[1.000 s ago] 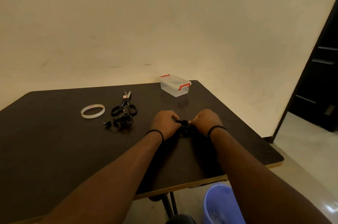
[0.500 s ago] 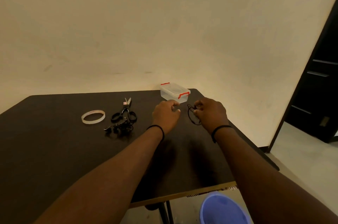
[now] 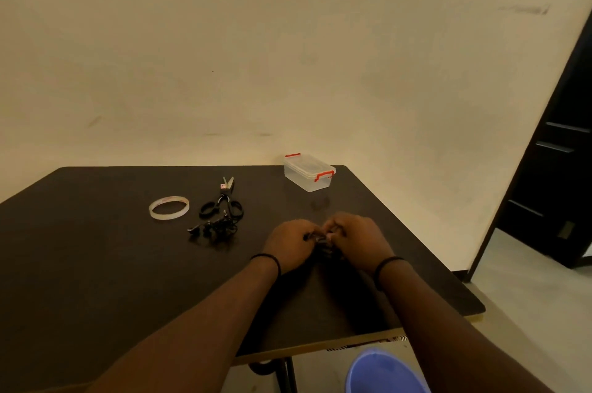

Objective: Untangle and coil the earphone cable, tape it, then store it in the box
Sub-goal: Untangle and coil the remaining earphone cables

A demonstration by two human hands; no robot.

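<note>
My left hand and my right hand meet knuckle to knuckle over the dark table, fingers curled round a black earphone cable bunched between them. Most of that cable is hidden by the fingers. A second tangle of black earphones lies to the left, just in front of the black-handled scissors. The roll of clear tape lies flat further left. The clear plastic box with red clips stands with its lid on at the far right corner.
A blue bucket stands on the floor under the table's near right edge. A dark doorway is at the right. The table's right edge runs close to my right forearm.
Both hands came back toward me from near the box and closed together. The cable loop that hung open by my right hand is now bunched between the two hands.
</note>
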